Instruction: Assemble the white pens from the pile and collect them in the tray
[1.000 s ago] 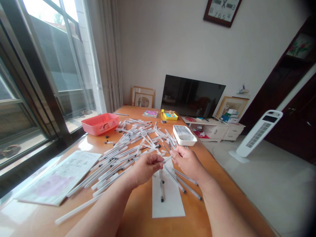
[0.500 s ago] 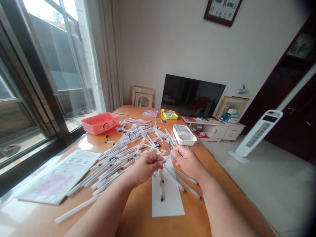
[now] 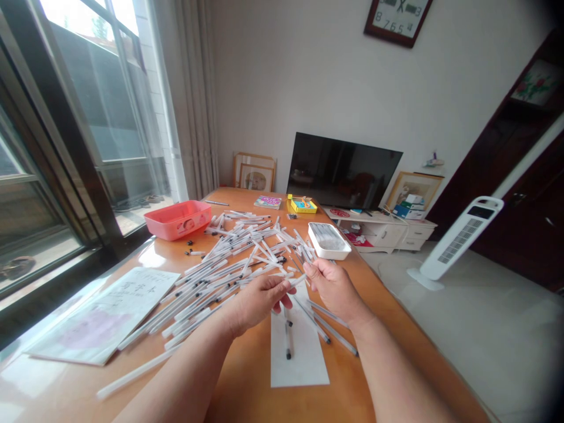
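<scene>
My left hand point(image 3: 267, 298) pinches one end of a short, translucent white pen piece point(image 3: 298, 281), and the fingers of my right hand point(image 3: 333, 288) close on its other end. Its exact shape is partly hidden by my fingertips. Below them, a strip of white paper point(image 3: 299, 367) lies on the table with a black-ended pen part point(image 3: 288, 343) on it. Several clear pen barrels point(image 3: 335, 336) with dark ends rest across the strip's right edge. Left of my hands spreads a large heap of loose pen parts point(image 3: 211, 276), long barrels and shorter white pieces.
A white tray point(image 3: 341, 254) holding pen parts stands beyond my right hand. At the back left sits a red plastic basket point(image 3: 176, 223); a notebook point(image 3: 106, 317) lies nearer. A yellow box point(image 3: 303, 205) and a booklet point(image 3: 267, 202) are at the table's far end.
My left fingers have loosened and spread slightly, with the thumb and index still on the piece. Both hands stay in nearly the same place.
</scene>
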The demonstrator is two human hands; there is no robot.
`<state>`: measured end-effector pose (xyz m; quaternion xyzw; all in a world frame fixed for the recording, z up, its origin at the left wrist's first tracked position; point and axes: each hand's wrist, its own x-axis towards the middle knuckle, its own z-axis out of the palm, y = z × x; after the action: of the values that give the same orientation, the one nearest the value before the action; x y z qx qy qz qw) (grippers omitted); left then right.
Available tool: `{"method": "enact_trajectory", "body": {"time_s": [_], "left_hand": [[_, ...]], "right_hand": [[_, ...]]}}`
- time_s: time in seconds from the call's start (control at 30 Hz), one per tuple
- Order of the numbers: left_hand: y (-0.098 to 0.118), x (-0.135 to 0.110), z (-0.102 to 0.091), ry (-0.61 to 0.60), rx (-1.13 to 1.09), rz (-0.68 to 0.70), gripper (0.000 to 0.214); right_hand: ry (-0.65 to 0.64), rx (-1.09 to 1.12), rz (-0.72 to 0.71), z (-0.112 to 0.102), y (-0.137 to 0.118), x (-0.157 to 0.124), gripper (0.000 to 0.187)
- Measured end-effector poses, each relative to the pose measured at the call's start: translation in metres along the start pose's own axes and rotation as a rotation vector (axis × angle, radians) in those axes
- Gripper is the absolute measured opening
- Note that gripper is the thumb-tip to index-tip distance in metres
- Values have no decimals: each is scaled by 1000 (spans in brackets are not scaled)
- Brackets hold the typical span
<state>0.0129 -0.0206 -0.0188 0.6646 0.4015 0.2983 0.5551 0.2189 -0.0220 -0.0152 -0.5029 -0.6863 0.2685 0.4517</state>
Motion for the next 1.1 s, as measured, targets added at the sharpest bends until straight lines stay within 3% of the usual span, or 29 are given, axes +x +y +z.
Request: {"method": "enact_trajectory", "body": {"time_s": [0.1, 0.37, 0.63, 0.8, 0.97, 1.1], "left_hand": [[-1, 0, 0, -21, 5, 11, 45], [-9, 7, 5, 117, 32, 170, 36], [2, -1, 2, -14, 18, 28, 46], [-1, 2, 5, 56, 59, 82, 35], [-8, 4, 6, 221, 273, 218, 30], [-5, 3, 5, 184, 251, 185, 35]], "right_hand": [[3, -4, 2, 0, -1, 0, 48], [28, 10, 43, 4, 4, 1, 48], [9, 32, 34, 3, 2, 0, 47], [5, 57, 62, 7, 7, 1, 47], [36, 104, 125, 12, 10, 2, 48], [48, 117, 122, 11, 8, 2, 48]]}}
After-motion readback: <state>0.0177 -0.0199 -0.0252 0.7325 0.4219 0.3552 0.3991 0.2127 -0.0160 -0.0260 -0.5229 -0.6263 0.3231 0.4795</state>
